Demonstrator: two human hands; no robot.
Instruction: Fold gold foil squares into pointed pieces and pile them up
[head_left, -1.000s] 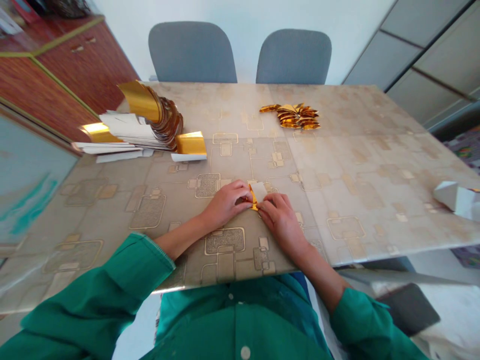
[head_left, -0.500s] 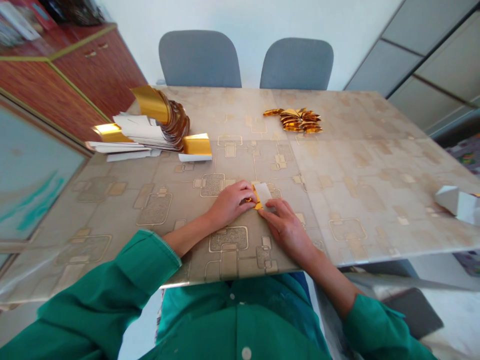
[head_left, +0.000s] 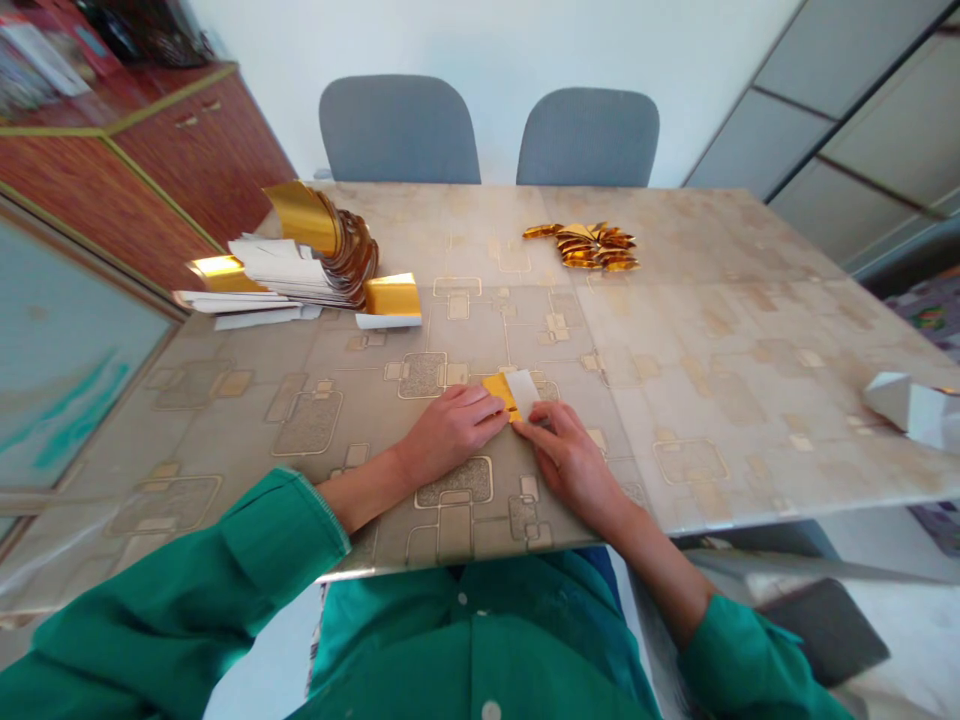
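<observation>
A small sheet of gold foil paper (head_left: pixel 499 388), with a white part on its right side, lies partly folded on the table near the front edge. My left hand (head_left: pixel 454 428) presses its closed fingers on the lower left of the sheet, hiding that corner. At the lower right, my right hand (head_left: pixel 570 455) has its thumb and forefinger pinched at the paper's edge, the other fingers curled. Farther back lies a pile of folded gold paper pieces (head_left: pixel 596 247). To the left stands a fanned stack of gold and white sheets (head_left: pixel 300 265).
The table (head_left: pixel 720 360) wears a patterned cover. A single gold sheet (head_left: pixel 394 297) rests beside the stack. A white folded paper object (head_left: pixel 911 405) sits at the right edge. Two grey chairs (head_left: pixel 397 130) stand behind the table, with a wooden cabinet (head_left: pixel 195 140) at far left.
My left hand has flattened and shifted slightly down and left, so more of the gold face shows. My right hand stays at the paper's edge. The view has tilted slightly.
</observation>
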